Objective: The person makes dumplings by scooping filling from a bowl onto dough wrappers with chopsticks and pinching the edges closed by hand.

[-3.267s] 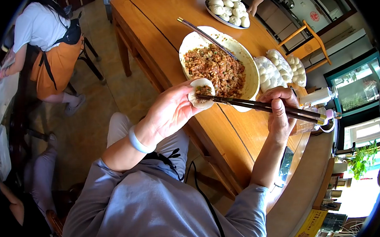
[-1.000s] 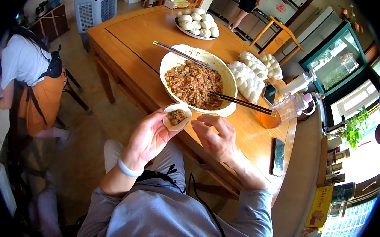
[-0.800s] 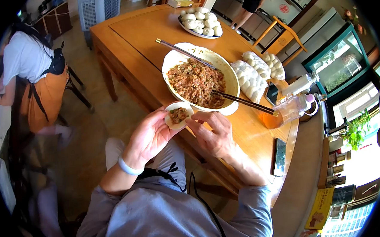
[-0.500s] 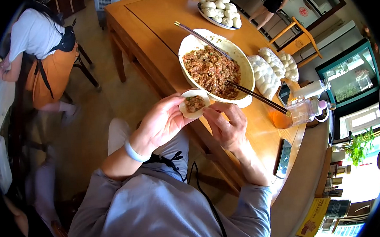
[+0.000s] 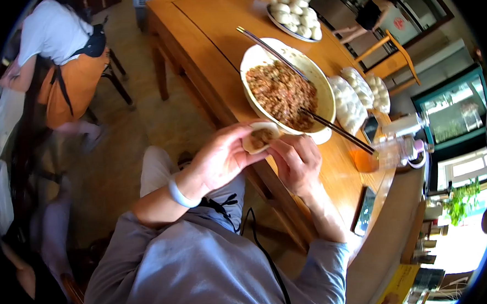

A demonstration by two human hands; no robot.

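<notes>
A round dumpling wrapper (image 5: 248, 145) with a small mound of minced filling (image 5: 262, 136) rests in the fingers of my left hand (image 5: 216, 160), its rim curling up. My right hand (image 5: 298, 164) pinches the wrapper's right edge between thumb and fingertips. Just beyond both hands stands a large cream bowl (image 5: 325, 87) of minced meat filling (image 5: 282, 89). One pair of dark chopsticks lies across it: one chopstick (image 5: 265, 44) points to the far left, the other (image 5: 344, 133) sticks out to the right.
A plate of white buns (image 5: 294, 20) stands at the table's far end. Bags of white round pieces (image 5: 347, 105), a bottle with orange liquid (image 5: 387, 154) and a phone (image 5: 363, 210) lie to the right. A person in an orange skirt (image 5: 72, 86) bends over at left.
The view has shifted slightly, so the table appears further right. The wrapper is now more tilted and cupped, its rim raised around the filling. Both hands keep hold of it.
</notes>
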